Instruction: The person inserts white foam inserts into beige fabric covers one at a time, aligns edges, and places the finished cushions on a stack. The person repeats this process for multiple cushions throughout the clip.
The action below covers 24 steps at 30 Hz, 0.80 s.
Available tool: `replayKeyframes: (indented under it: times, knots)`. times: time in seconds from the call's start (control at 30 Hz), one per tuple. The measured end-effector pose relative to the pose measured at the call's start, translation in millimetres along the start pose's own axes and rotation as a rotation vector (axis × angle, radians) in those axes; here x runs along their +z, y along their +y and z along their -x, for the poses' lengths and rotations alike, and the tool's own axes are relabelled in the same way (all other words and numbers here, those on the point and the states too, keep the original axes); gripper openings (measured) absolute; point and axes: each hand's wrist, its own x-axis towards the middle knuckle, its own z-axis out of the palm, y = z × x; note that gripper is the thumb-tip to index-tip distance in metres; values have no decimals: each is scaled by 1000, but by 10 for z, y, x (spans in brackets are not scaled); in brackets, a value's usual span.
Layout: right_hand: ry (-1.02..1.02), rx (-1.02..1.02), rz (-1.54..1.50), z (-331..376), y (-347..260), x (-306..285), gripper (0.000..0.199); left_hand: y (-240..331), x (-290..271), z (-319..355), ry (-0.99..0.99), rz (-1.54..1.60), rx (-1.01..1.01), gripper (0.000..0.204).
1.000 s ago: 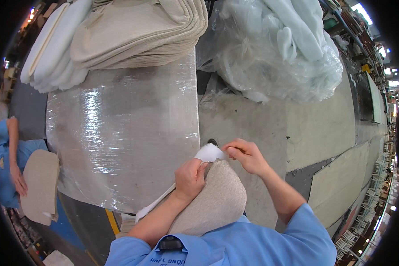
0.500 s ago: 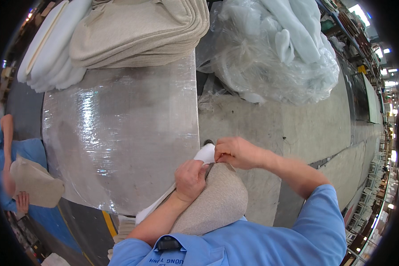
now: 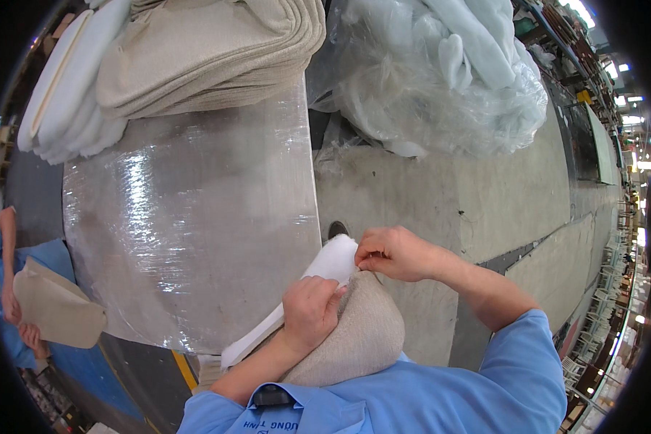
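A beige woven fabric cushion cover rests against my body. White padding sticks out of its open edge, in a strip running down along my left forearm. My left hand is closed on the cover's edge beside the padding, its fingertips partly hidden. At the far end of the opening, my right hand pinches the cover's edge, close against the rounded end of the padding. The inside of the cover is out of sight.
A plastic-wrapped table stands to the left. On its far end lie a stack of beige covers and white pads. Clear plastic bags of white padding sit beyond. At far left, another person holds a beige cover.
More white padding shows past the cover's edge between my hands. My right hand has shifted slightly right, still pinching. The other person's beige cover has tilted.
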Motion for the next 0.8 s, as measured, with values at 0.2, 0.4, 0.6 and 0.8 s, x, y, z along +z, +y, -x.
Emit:
replayKeyframes:
  times: [0.2, 0.4, 0.6, 0.8]
  knots:
    - [-224, -50, -196, 30, 20, -107, 10, 229, -9, 122, -26, 101, -61, 16]
    - [-358, 146, -257, 23, 61, -174, 18, 259, 32, 229, -3, 63, 76, 15]
    - [-333, 130, -136, 49, 79, -52, 19, 254, 130, 263, 5, 25, 123, 16]
    - [-37, 152, -436, 175, 251, 300, 15, 194, 217, 240, 28, 24, 25, 16]
